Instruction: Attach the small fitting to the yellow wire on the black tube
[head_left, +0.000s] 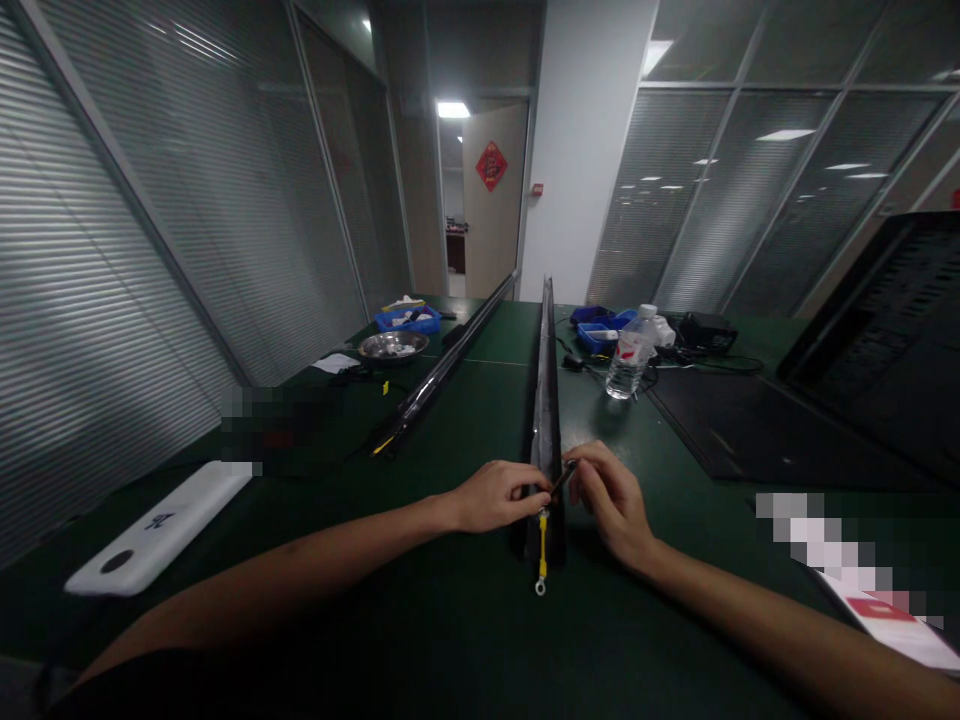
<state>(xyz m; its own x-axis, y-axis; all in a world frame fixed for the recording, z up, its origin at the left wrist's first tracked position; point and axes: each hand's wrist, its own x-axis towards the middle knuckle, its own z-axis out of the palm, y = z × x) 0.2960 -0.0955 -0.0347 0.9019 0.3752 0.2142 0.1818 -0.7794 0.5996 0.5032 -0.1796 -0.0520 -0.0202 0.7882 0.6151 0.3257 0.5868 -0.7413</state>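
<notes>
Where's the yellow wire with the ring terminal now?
Head view, low and right of centre: the yellow wire sits at the near end of the right rail, below and right of the left hand.

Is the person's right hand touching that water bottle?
Apart. The head view shows a strip of green tabletop between the right hand and the water bottle, which stands farther back.

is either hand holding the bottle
No, the bottle stands on the table beyond the right hand, with no fingers on it.
</notes>
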